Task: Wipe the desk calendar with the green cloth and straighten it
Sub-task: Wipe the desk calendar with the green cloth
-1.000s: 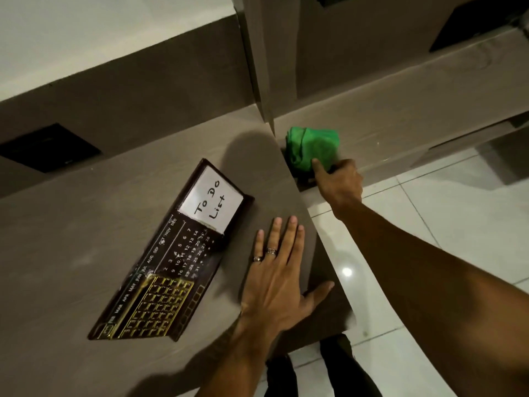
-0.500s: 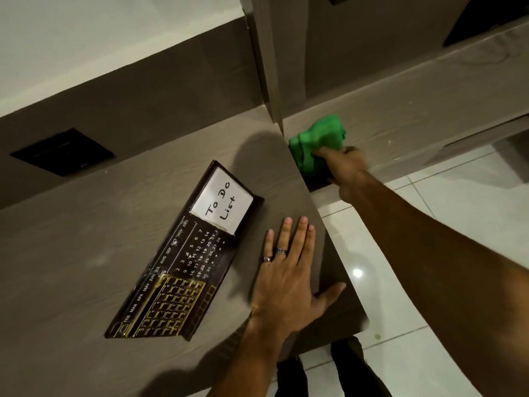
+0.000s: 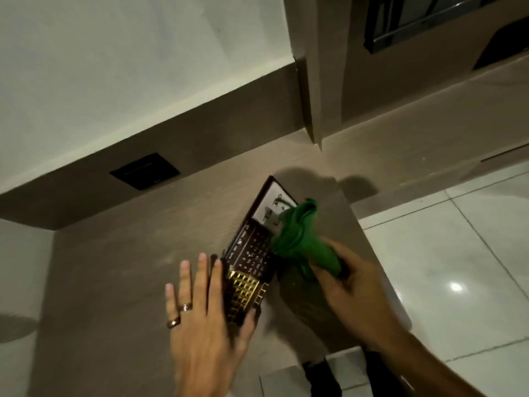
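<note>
The dark brown desk calendar (image 3: 252, 250) lies flat and askew on the brown desk (image 3: 120, 267), its white note pad at the far end and gold grid near me. My left hand (image 3: 206, 310) rests with fingers spread on the calendar's near left edge, the thumb against its near end. My right hand (image 3: 352, 285) grips the bunched green cloth (image 3: 297, 239), which hangs over the calendar's right side and covers part of the white pad. The picture is blurred from motion.
The desk's right edge (image 3: 375, 253) drops to white floor tiles (image 3: 458, 253). A black wall socket (image 3: 144, 171) sits in the brown back panel. A vertical partition (image 3: 312, 81) stands behind the desk, with a second surface (image 3: 429, 138) to its right.
My right hand lifted the green cloth off the right-hand surface and brought it left over the calendar. My left hand moved from the bare desk onto the calendar's near end.
</note>
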Available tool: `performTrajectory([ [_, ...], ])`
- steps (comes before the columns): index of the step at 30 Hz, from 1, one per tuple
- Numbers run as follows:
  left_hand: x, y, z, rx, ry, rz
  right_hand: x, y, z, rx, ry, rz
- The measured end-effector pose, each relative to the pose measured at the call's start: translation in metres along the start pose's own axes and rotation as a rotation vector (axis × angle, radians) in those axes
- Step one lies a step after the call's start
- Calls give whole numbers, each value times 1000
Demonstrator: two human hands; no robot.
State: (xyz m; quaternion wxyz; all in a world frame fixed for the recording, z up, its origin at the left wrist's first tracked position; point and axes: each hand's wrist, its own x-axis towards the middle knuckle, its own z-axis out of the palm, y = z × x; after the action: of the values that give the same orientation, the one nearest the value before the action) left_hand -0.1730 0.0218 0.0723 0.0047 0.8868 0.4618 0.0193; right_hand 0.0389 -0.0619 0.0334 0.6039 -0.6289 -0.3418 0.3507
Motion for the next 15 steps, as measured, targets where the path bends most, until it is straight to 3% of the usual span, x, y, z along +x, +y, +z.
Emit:
performTrajectory([
  [4,4,-17,-1,82,-182,-46,-11,16,38,-291,-87,-257],
  [8,4,-25,8,93,-176,-13,-12,29,49,-541,-154,-320],
  [12,1,-26,11,108,-150,19,-8,34,57,-830,-327,-467],
  [15,0,-25,10,97,-123,22,2,35,64,-855,-435,-582],
])
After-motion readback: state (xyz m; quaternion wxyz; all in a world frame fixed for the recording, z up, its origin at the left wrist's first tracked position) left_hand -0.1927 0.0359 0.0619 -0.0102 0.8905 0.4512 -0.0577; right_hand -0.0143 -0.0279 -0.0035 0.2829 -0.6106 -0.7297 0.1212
